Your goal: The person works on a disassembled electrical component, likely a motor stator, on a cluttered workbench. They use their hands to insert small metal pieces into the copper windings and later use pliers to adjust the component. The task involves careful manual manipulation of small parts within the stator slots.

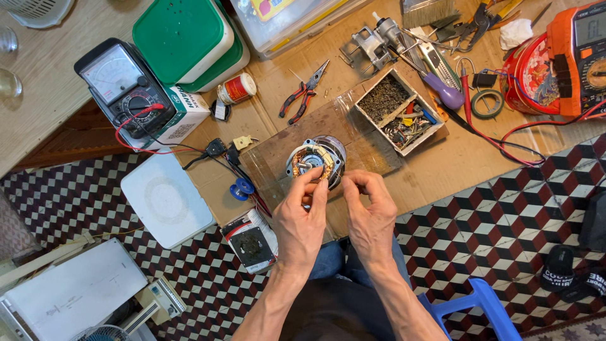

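Left hand (302, 218) and right hand (369, 211) pinch at a small electric motor (315, 161) on a wooden board (366, 148).

head-worn view, looking straight down, close above a cluttered cardboard worktop (442, 164) and tiled floor (505, 227)

Pliers (304, 92) behind motor (317, 161)
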